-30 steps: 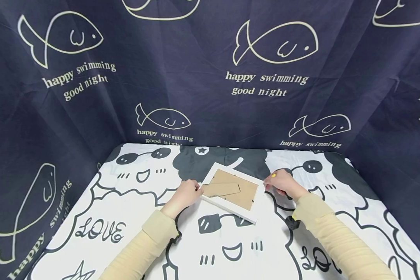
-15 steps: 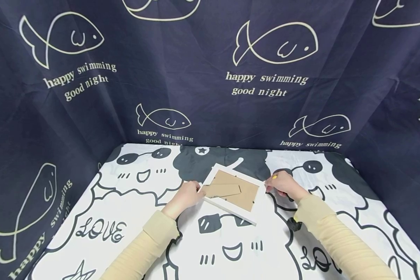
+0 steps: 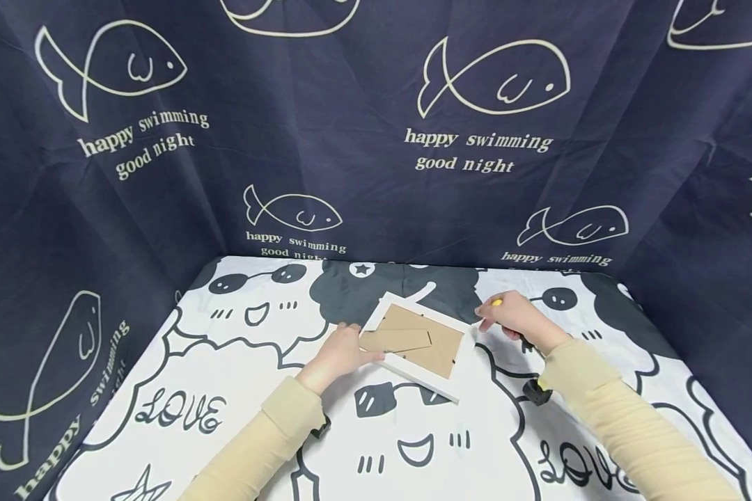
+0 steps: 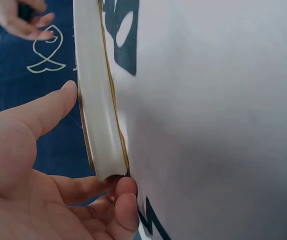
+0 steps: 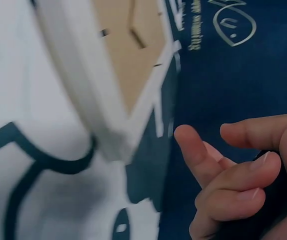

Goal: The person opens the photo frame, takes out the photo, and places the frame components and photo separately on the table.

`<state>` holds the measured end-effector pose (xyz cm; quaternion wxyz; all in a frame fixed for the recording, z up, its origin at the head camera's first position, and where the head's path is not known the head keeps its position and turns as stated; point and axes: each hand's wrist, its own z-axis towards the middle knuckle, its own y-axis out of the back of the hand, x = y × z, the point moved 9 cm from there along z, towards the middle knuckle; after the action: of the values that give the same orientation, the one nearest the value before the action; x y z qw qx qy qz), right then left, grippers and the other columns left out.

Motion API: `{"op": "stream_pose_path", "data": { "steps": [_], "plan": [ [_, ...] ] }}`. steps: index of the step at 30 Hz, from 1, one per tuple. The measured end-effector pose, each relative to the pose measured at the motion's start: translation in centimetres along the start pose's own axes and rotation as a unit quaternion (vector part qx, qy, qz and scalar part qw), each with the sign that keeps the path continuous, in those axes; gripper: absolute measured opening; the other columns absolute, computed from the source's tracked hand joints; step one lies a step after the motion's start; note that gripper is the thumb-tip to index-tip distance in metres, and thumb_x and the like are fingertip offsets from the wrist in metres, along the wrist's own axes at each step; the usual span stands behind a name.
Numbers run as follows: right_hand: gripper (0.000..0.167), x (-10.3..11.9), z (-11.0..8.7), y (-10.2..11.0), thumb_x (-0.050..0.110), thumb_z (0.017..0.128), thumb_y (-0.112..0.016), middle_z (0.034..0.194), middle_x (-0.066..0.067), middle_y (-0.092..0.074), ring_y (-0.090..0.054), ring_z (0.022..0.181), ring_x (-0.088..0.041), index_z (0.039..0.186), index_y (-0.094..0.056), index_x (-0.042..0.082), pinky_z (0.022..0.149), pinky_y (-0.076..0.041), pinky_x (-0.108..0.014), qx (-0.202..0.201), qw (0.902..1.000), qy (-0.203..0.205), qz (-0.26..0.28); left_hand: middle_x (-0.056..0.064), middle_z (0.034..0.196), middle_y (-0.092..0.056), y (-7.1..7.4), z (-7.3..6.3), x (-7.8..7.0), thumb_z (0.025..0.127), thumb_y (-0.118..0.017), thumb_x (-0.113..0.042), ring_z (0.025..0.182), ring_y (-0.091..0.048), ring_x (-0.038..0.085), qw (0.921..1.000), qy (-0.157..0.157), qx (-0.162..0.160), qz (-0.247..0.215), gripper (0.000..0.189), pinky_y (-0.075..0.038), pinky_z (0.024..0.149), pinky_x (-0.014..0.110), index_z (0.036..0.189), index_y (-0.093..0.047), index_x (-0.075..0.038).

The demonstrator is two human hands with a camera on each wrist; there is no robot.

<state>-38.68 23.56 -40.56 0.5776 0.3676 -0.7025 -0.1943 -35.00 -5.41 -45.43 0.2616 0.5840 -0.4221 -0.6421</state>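
Observation:
A white picture frame (image 3: pixel 466 362) lies with its brown backing board (image 3: pixel 443 348) facing up, tilted across the cloth. My left hand (image 3: pixel 345 353) holds its left corner; in the left wrist view the thumb lies along the frame's side (image 4: pixel 99 100) and the fingers curl around the corner. Off the right corner, my right hand (image 3: pixel 517 321) hovers with thumb and index finger apart. Its other fingers curl over a dark object (image 5: pixel 279 185), mostly hidden in the palm; a small yellow end (image 3: pixel 497 302) shows above the knuckles. I cannot tell what kind of object it is.
A white cloth (image 3: pixel 238 383) with black cartoon prints covers the table. Navy curtains (image 3: pixel 376 139) with fish drawings stand behind it and along both sides. Black wrist gear (image 3: pixel 537 392) shows at the right cuff.
My right hand has let go of the frame's right corner and moved slightly away. My left thumb has slid along the frame's near edge. The frame has barely shifted.

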Motion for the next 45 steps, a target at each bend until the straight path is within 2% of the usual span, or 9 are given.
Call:
{"op": "stream_pose_path", "data": {
  "steps": [14, 20, 23, 28, 35, 38, 41, 43, 45],
  "plan": [
    [0.035, 7.5, -3.1, 4.3, 0.032, 0.093, -0.055, 0.064, 0.000, -0.066, -0.038, 0.036, -0.007, 0.096, -0.066, -0.001, 0.039, -0.033, -0.024, -0.059, 0.9959, 0.058, 0.037, 0.028, 0.113, -0.054, -0.4, 0.0, -0.9, 0.072, -0.071, -0.060, 0.091, -0.057, 0.033, 0.9994, 0.016, -0.001, 0.030, 0.091, -0.052, 0.076, 0.042, 0.120, -0.052, 0.015],
    [0.042, 9.8, -5.1, 5.9, 0.041, 0.094, -0.055, 0.053, 0.004, -0.052, -0.039, 0.038, -0.007, 0.071, -0.057, 0.006, 0.038, -0.035, -0.023, -0.108, 0.9786, 0.095, 0.147, 0.025, 0.107, -0.055, -0.6, 0.1, -1.1, 0.072, -0.070, -0.061, 0.086, -0.055, 0.029, 0.9988, 0.012, -0.002, 0.048, 0.090, -0.052, 0.073, 0.040, 0.117, -0.054, 0.015],
    [0.042, 10.7, -5.8, 6.2, 0.037, 0.095, -0.055, 0.050, 0.004, -0.046, -0.037, 0.037, -0.007, 0.063, -0.051, 0.010, 0.036, -0.032, -0.021, -0.105, 0.9490, 0.135, 0.264, 0.023, 0.104, -0.054, -0.6, 0.2, -1.1, 0.071, -0.071, -0.062, 0.083, -0.054, 0.028, 0.9985, 0.013, 0.001, 0.053, 0.090, -0.051, 0.072, 0.040, 0.117, -0.054, 0.014],
    [0.044, 12.1, -6.6, 6.4, 0.028, 0.100, -0.047, 0.050, 0.001, -0.042, -0.035, 0.037, -0.009, 0.061, -0.045, 0.007, 0.036, -0.028, -0.021, -0.063, 0.8570, 0.219, 0.462, 0.025, 0.107, -0.054, -0.5, 0.3, -1.3, 0.071, -0.071, -0.062, 0.087, -0.055, 0.031, 0.9982, 0.017, 0.007, 0.057, 0.092, -0.051, 0.075, 0.042, 0.120, -0.052, 0.014],
    [0.048, 13.0, -6.9, 6.2, 0.019, 0.103, -0.021, 0.049, -0.004, -0.041, -0.022, 0.041, -0.017, 0.062, -0.040, 0.004, 0.039, -0.015, -0.025, -0.016, 0.7487, 0.305, 0.588, 0.028, 0.113, -0.053, -0.6, 0.4, -1.3, 0.071, -0.071, -0.062, 0.095, -0.057, 0.035, 0.9976, 0.026, 0.015, 0.063, 0.096, -0.051, 0.079, 0.044, 0.125, -0.048, 0.014],
    [0.041, 12.8, -6.9, 5.8, 0.013, 0.099, -0.023, 0.048, -0.005, -0.037, -0.018, 0.042, -0.019, 0.062, -0.036, 0.003, 0.041, -0.010, -0.028, -0.019, 0.7074, 0.331, 0.624, 0.028, 0.114, -0.053, -0.7, 0.5, -1.2, 0.070, -0.071, -0.063, 0.096, -0.057, 0.036, 0.9971, 0.031, 0.020, 0.067, 0.097, -0.052, 0.079, 0.044, 0.125, -0.047, 0.014],
    [0.033, 12.6, -6.8, 5.2, 0.011, 0.091, -0.032, 0.047, -0.005, -0.033, -0.019, 0.041, -0.019, 0.060, -0.033, 0.004, 0.040, -0.009, -0.028, -0.032, 0.6840, 0.351, 0.639, 0.028, 0.113, -0.053, -0.6, 0.5, -1.2, 0.070, -0.072, -0.062, 0.093, -0.058, 0.035, 0.9967, 0.035, 0.023, 0.069, 0.097, -0.052, 0.077, 0.044, 0.125, -0.048, 0.014],
    [0.030, 12.5, -6.7, 4.8, 0.011, 0.088, -0.034, 0.047, -0.004, -0.031, -0.020, 0.040, -0.019, 0.058, -0.032, 0.005, 0.039, -0.011, -0.028, -0.056, 0.6814, 0.364, 0.633, 0.027, 0.112, -0.054, -0.5, 0.5, -1.3, 0.070, -0.072, -0.062, 0.092, -0.057, 0.034, 0.9964, 0.038, 0.026, 0.071, 0.096, -0.052, 0.076, 0.044, 0.124, -0.049, 0.013],
    [0.029, 12.4, -6.6, 4.4, 0.011, 0.086, -0.037, 0.046, -0.005, -0.029, -0.021, 0.039, -0.019, 0.058, -0.032, 0.005, 0.038, -0.012, -0.028, -0.069, 0.6698, 0.378, 0.635, 0.027, 0.111, -0.054, -0.5, 0.5, -1.3, 0.070, -0.073, -0.061, 0.091, -0.057, 0.033, 0.9961, 0.040, 0.029, 0.073, 0.094, -0.051, 0.076, 0.044, 0.123, -0.050, 0.013]
  ]
}}
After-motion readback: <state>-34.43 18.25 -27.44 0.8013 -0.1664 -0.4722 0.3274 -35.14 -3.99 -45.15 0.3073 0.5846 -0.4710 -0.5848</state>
